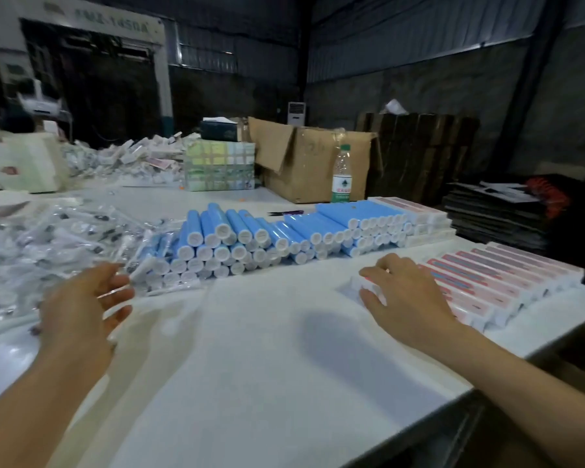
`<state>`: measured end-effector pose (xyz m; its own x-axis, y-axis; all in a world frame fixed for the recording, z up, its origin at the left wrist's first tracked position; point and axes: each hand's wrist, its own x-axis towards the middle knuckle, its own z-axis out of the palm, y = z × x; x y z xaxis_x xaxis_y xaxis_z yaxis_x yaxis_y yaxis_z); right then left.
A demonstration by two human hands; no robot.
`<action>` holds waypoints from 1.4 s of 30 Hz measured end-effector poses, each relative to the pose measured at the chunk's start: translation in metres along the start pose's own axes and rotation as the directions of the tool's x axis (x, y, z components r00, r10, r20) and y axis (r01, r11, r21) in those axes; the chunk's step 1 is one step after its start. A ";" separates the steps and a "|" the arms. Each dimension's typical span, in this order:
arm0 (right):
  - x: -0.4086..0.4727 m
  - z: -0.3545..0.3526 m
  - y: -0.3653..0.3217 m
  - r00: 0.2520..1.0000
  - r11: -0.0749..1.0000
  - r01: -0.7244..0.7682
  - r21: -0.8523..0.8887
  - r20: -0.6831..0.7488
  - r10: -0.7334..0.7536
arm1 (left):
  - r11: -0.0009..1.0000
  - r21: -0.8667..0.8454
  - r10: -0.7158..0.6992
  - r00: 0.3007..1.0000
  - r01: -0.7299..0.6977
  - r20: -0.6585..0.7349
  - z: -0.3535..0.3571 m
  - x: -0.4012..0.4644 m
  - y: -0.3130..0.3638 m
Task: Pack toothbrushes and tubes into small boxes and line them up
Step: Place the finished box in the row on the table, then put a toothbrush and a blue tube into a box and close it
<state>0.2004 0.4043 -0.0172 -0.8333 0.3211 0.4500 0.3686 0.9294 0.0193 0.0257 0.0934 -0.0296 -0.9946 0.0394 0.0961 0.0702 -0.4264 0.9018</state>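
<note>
Boxes (pixel 507 278) — slim, pink-topped with white ends — lie side by side in a row at the table's (pixel 267 349) right edge, roughly a dozen, too tightly packed to count surely. The right hand (pixel 402 292) rests on the row's near end, fingers curled over the white end of the nearest box (pixel 362 283), thumb against its front. The left hand (pixel 85 305) hovers above the table with fingers spread and relaxed, holding nothing, its fingertips just short of a heap of toothbrushes (pixel 54 238) in clear wrappers; the hand is blurred.

Past the hands, blue tubes (pixel 250 238) with white round caps lie stacked in about four layers, caps facing the person, in a long bank across the middle of the table — dozens, beyond counting. Behind the bank's right end sits a second stack of pink boxes (pixel 419 217), three layers high.

Farther back stand one clear bottle (pixel 341 177) with a green label, one open cardboard carton (pixel 311 163) beside it, a taped bundle of pale packs (pixel 220 167), and a loose pile of white packets (pixel 132 160). Dark flat sheets (pixel 497 211) are stacked off the table's right side.
</note>
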 end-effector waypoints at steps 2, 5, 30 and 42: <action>0.014 0.001 -0.050 0.991 0.974 0.136 0.181 -0.023 -0.135 | 1.000 0.017 -0.008 0.996 0.009 -0.085 -0.002 -0.006 0.009; 0.032 0.009 -0.113 0.957 0.905 0.283 0.318 -0.037 -0.286 | 0.999 -0.005 -0.034 0.985 0.034 -0.171 0.001 -0.003 0.013; 0.059 0.086 -0.184 0.893 0.778 0.380 0.500 0.021 -0.449 | -0.055 0.997 0.469 0.880 -0.054 0.073 -0.122 0.028 0.145; 0.060 0.070 -0.201 0.903 0.738 0.352 0.576 0.000 -0.430 | -0.649 0.731 0.385 0.920 0.208 0.080 -0.192 0.081 0.202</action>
<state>0.0475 0.2500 -0.0560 -0.9107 -0.1103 0.3981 -0.2587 0.9036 -0.3415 -0.0556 -0.1632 0.0790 -0.8814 -0.0553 0.4692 -0.1965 0.9461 -0.2576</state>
